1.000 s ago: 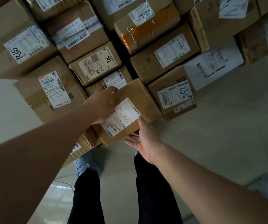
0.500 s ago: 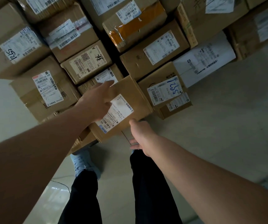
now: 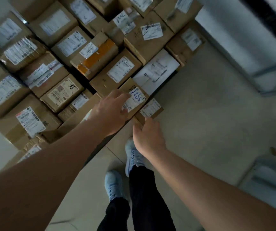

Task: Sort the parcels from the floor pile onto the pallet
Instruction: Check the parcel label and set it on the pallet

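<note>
Many brown cardboard parcels with white labels are packed side by side across the upper left. At the near right corner sits a parcel with blue handwriting on its label (image 3: 138, 97), on top of a flatter labelled parcel (image 3: 151, 108). My left hand (image 3: 112, 108) lies flat on the handwritten parcel, fingers straight and spread over its label. My right hand (image 3: 148, 135) touches the near edge of the flatter parcel with thumb and fingertips; no grip shows. A plain brown parcel (image 3: 70, 125) lies partly hidden under my left forearm.
A white parcel (image 3: 157, 70) lies just behind the handwritten one. A grey metal frame (image 3: 257, 52) stands at the upper right, and another grey object (image 3: 267, 177) at the lower right. Bare tiled floor (image 3: 208, 114) lies between them. My feet in light shoes (image 3: 114, 184) stand close to the stack.
Both hands left the labelled parcel, which now lies in the row, and moved right to the handwritten parcel. My view and feet shifted to the right as well.
</note>
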The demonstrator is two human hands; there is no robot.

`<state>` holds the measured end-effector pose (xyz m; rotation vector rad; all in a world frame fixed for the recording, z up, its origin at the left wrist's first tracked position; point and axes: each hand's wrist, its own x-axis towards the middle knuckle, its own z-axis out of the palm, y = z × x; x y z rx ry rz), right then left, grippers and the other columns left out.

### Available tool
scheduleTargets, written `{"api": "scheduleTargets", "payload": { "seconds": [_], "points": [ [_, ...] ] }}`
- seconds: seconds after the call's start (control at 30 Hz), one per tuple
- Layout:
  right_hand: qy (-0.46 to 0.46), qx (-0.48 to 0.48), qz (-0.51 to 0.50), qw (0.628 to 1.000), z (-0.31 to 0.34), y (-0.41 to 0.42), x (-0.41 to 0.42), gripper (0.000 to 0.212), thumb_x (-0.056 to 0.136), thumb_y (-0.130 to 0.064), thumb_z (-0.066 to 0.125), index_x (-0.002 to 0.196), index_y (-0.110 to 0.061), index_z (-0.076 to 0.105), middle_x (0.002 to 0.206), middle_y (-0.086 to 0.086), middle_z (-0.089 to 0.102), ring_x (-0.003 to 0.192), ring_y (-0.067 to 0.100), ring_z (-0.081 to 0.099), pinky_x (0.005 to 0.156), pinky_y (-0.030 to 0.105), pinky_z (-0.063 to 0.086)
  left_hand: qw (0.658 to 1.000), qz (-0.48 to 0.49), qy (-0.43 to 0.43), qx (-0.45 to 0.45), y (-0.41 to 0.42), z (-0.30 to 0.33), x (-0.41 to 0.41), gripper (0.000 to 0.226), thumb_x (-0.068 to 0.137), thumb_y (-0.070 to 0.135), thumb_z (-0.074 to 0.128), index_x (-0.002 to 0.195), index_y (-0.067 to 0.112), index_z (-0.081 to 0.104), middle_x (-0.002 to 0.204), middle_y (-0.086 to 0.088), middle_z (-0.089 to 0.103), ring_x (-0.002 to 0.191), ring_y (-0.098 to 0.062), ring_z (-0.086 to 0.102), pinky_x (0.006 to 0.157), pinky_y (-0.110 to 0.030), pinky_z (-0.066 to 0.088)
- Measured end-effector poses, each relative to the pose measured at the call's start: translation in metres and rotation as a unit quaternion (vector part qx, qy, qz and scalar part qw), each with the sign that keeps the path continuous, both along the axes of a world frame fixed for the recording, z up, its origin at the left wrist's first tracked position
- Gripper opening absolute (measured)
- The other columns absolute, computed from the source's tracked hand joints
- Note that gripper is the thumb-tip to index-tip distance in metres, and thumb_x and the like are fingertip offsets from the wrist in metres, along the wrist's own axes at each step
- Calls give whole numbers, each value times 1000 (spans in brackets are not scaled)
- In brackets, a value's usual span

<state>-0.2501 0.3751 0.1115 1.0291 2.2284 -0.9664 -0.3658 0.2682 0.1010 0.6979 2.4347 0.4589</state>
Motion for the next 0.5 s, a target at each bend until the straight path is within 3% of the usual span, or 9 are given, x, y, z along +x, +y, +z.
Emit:
{"api": "scheduleTargets", "payload": {
  "seconds": [0.07,0.27,0.5],
  "points": [
    [-8,16,8,1000,-1,19,19,40,107,-30,46,135,-3,55,135,19,52,122,34,52,89,38,42,1000,-13,-14,19,17,-1,17,53,100,26,58,151,30,43,155,4,39,130,-28,52,98,-49,54],
    [-11,19,-30,999,-54,75,53,42,105,-29,47,142,-8,46,141,16,46,125,35,48,102,44,43,999,-15,-33,-5,59,-40,55,56,101,29,55,155,34,36,159,7,33,140,-29,44,108,-51,47],
    [-10,2,42,999,-162,142,48,42,105,-28,51,144,-11,47,144,14,48,130,31,48,105,37,39,994,70,-62,-61,103,-156,78,55,99,31,59,150,40,39,150,-3,43,130,-32,52,98,-41,48]
  ]
}}
